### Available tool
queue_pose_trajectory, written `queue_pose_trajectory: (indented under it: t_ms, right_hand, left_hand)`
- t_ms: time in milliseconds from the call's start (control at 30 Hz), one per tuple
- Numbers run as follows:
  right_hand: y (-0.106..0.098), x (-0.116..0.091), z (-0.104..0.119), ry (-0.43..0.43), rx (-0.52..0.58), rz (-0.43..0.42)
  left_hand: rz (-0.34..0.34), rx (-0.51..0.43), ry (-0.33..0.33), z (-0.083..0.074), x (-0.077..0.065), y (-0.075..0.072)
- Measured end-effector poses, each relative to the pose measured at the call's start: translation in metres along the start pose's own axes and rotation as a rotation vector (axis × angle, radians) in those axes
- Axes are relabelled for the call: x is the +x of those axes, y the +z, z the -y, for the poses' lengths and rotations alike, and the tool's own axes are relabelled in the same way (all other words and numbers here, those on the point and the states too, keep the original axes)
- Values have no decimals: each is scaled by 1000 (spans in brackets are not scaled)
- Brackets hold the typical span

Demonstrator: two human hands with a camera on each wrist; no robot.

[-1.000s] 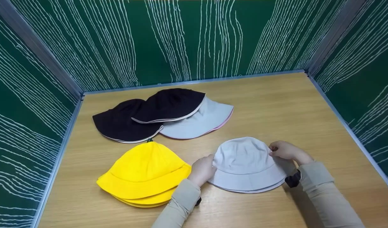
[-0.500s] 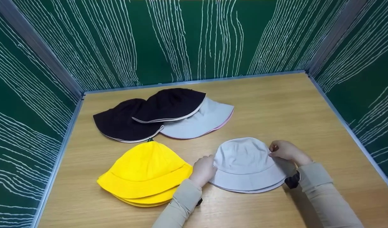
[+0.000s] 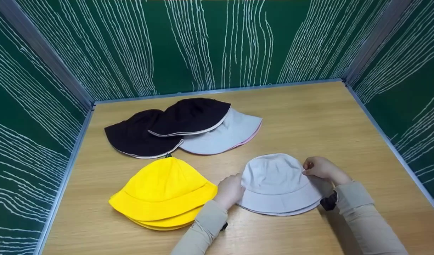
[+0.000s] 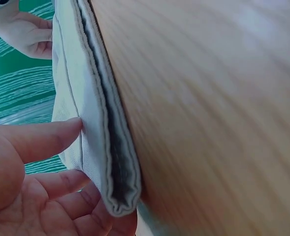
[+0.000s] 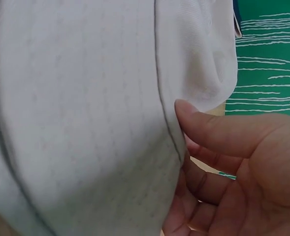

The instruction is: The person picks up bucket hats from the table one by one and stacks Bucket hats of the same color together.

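Note:
A pale grey bucket hat (image 3: 279, 187) lies folded flat on the table at front right in the head view, its crown pointing away. My left hand (image 3: 229, 191) pinches its left side, where crown meets brim. In the left wrist view the thumb (image 4: 61, 137) presses the seam and the other fingers reach behind the folded brim, whose two layers show edge-on. On the opposite side, my right hand (image 3: 319, 168) holds the crown's edge. The right wrist view has the thumb (image 5: 209, 128) on the fabric by the seam, with fingers curled behind it.
Stacked yellow bucket hats (image 3: 163, 191) lie just left of my left hand. Behind them, two dark hats (image 3: 192, 117) overlap a light blue hat (image 3: 224, 134) with a pink edge. Green panels (image 3: 209, 42) with white wavy lines wall in the wooden table (image 3: 309, 117).

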State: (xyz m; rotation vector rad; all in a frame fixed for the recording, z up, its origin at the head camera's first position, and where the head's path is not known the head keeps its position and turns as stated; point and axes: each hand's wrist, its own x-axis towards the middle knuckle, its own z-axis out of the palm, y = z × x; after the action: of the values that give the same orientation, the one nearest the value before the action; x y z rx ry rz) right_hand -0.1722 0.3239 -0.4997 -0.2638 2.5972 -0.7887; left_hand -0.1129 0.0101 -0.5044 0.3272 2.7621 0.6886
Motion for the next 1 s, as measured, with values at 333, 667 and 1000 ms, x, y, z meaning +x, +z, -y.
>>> queue_pose_trajectory:
  t_ms: [333,667,1000]
  right_hand:
    - [-1,-1,2,27,-12,32]
    - [-4,0,12,54,-2,-19]
    - [-6,10,35,8,58,-116]
  left_hand:
    - [-107,-113,-11,3,-14,-17]
    - [-141,-96,3,13,-37,-50]
    - [19,-121,-63,38,-49,-60]
